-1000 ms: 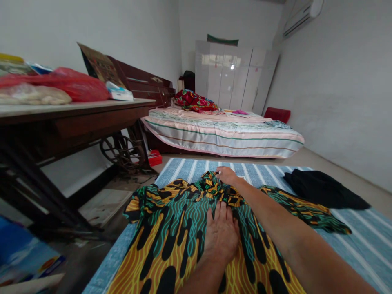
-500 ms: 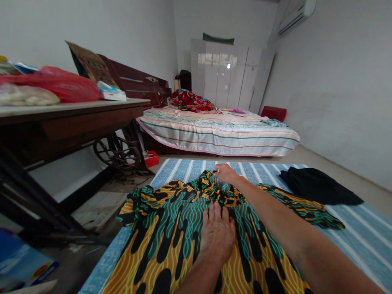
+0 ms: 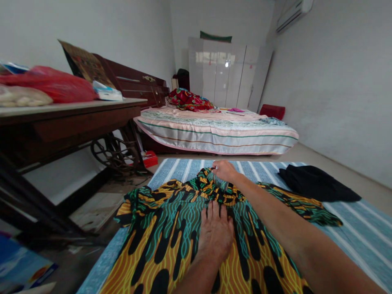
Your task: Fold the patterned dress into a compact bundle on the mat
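A blouse or dress [image 3: 171,241] with a black, orange and green pattern lies spread over a blue-and-white striped cloth surface [image 3: 367,228]; its lower part runs out of view. My left hand [image 3: 216,230] rests flat on the chest just below the gathered neckline, fingers extended. Farther up, my right hand [image 3: 225,169] is closed on the collar [image 3: 205,175] and holds its edge slightly raised. A tiny pale spot shows at those fingers, too small to name. One sleeve [image 3: 136,204] is bunched at the left, while the other [image 3: 318,210] stretches out to the right.
Folded black cloth [image 3: 318,183] sits at the right on the striped surface. To the left stands a treadle sewing table [image 3: 92,118] bearing a red plastic bag [image 3: 67,85] and a tissue pack [image 3: 107,92]. A bed [image 3: 214,134] and a wardrobe [image 3: 223,73] are beyond.
The view has shifted slightly, so the surroundings sit a little further left. Both hands keep their places on the garment, the right one still gripping the collar.
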Motion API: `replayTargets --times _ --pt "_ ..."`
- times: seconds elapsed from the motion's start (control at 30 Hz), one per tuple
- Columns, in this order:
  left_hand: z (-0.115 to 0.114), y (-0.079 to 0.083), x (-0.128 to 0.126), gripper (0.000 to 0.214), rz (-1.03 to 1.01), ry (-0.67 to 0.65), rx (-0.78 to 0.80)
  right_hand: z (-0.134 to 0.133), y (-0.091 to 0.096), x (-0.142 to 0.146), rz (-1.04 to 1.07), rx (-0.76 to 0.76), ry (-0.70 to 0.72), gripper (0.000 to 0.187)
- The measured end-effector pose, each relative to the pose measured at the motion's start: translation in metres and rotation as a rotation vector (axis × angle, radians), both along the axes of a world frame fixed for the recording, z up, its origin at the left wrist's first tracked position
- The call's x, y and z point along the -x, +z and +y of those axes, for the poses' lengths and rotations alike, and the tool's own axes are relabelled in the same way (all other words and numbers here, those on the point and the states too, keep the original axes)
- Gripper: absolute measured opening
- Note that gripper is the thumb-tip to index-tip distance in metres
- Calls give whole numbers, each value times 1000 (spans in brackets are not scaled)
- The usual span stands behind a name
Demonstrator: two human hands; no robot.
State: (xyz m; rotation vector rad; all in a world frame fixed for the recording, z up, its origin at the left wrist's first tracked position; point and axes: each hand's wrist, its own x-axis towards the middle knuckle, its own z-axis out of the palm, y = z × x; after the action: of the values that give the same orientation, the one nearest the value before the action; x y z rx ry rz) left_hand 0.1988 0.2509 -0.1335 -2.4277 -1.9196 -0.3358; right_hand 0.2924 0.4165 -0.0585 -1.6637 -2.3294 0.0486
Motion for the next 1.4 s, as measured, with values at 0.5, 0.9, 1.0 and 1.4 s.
replayTargets --times 0.5,0.9,1.0,1.4 --pt "0 0 1 47 14 -11 1 10 -18 8 -248 111 -8 29" --pt "0 -1 1 48 -6 5 -2 18 -23 3 -281 159 -19 30" --pt "1 -1 2 48 0 1 7 15 -27 5 -245 170 -21 29" --pt "1 -5 1 50 -14 4 -13 14 4 -37 -159 485 203 19"
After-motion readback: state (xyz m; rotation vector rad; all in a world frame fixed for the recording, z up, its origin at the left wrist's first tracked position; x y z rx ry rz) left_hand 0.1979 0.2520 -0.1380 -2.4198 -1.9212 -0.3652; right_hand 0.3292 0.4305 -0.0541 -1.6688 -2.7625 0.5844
